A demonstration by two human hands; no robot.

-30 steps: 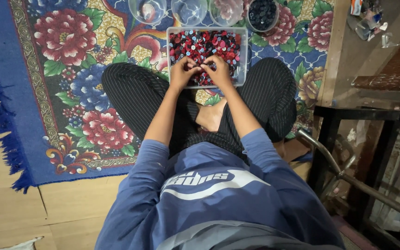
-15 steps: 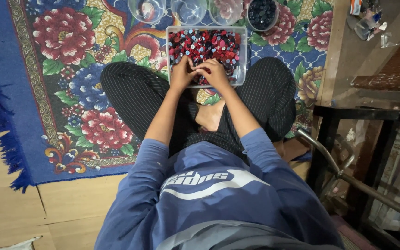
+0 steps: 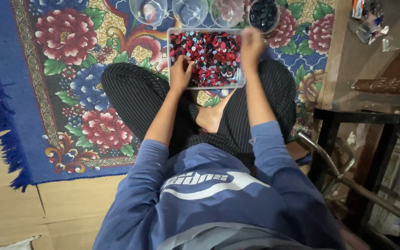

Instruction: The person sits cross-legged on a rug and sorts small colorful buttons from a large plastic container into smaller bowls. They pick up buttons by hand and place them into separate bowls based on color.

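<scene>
Here, left hand (image 3: pixel 180 73) and right hand (image 3: pixel 252 44) over button tray (image 3: pixel 207 85), grips unclear, four clear bowls (image 3: pixel 148 10) beyond.

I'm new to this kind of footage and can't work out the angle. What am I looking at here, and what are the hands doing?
The camera sits on a person's head and looks down their own body as they sit cross-legged on a flowered rug. A clear tray of red, blue and dark buttons rests before their legs. The left hand is in the tray's near-left corner; the right hand is raised over its far-right edge, blurred. Four round clear bowls stand beyond; the rightmost bowl holds dark buttons. Whether either hand holds a button cannot be told.
</scene>
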